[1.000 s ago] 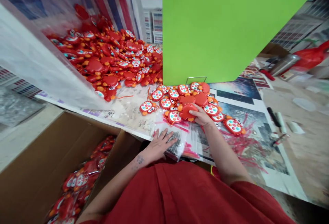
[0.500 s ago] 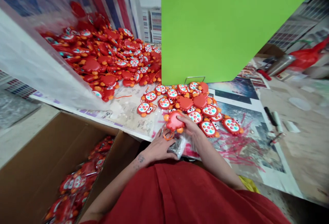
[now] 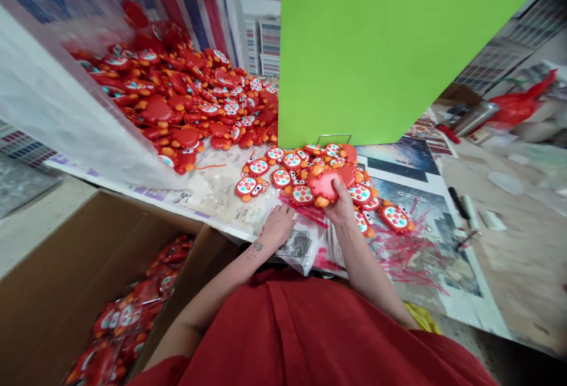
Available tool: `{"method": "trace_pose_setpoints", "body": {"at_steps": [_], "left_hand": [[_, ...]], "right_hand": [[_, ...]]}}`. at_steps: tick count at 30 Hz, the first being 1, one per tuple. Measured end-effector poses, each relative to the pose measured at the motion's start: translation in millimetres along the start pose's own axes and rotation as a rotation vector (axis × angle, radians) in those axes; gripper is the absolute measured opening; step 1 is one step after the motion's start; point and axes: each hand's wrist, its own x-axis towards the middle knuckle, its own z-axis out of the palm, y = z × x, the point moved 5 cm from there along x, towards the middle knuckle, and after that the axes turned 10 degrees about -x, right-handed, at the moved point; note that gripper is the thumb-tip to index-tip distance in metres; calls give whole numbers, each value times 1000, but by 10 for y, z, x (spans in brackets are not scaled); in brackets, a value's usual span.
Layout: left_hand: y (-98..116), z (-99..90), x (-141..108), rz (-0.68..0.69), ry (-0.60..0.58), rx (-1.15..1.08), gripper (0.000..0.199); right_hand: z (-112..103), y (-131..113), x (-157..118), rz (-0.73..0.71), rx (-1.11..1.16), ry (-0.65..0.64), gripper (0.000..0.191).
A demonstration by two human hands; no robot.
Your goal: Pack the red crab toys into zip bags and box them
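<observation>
Right hand (image 3: 342, 202) has moved up and away from the left, taking a crab toy (image 3: 325, 185) back over the loose toys (image 3: 292, 160); left hand (image 3: 277, 226) has come down on a clear bag (image 3: 305, 250) and now lies flat, fingers close together, pressing, which seems to pin the bag against the table (image 3: 212, 197); right hand pinches the toy from above between thumb and fingers, its red shell turned up and orange legs showing; toy is held just above the loose toys, not touching the bag; loose toys mostly lie with their coloured buttons up, spaced enough to pick singly; a large pile (image 3: 177, 102) sits behind, banked against a plastic sheet (image 3: 57, 91) that looks set there to contain it; green board (image 3: 385, 49) stands upright behind the toys; cardboard box (image 3: 57, 297) at lower left holds bagged toys (image 3: 124, 321); printed card (image 3: 299, 244) inside the bag is too small to read; no brand legible.
</observation>
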Motion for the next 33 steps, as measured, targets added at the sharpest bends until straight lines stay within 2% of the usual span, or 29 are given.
{"method": "trace_pose_setpoints", "body": {"at_steps": [6, 11, 13, 15, 17, 19, 22, 25, 29, 33], "left_hand": [[42, 37, 82, -48, 61, 10, 23], [50, 131, 11, 32, 101, -23, 20], [15, 173, -24, 47, 139, -82, 21], [-42, 194, -48, 16, 190, -178, 23], [-82, 186, -57, -18, 237, -260, 33], [-65, 170, -53, 5, 231, -254, 36], [39, 170, -57, 150, 129, -143, 26], [94, 157, -92, 251, 107, -114, 27], [27, 129, -112, 203, 166, -199, 24], [-4, 102, -122, 188, 222, -237, 21]], "right_hand": [[-156, -108, -174, -41, -246, -16, 37], [-178, -78, -236, -14, -299, -22, 36], [-195, -92, -246, 21, -335, -69, 38], [-205, -107, -259, 71, -398, -169, 39], [-201, -104, -277, 120, -436, -267, 41], [-180, -89, -279, 123, -400, -285, 43], [-102, -29, -247, 39, -341, -226, 42], [23, 74, -222, -51, -519, -288, 43], [85, 139, -230, -173, -814, -384, 51], [121, 188, -268, -213, -941, -424, 39]]}}
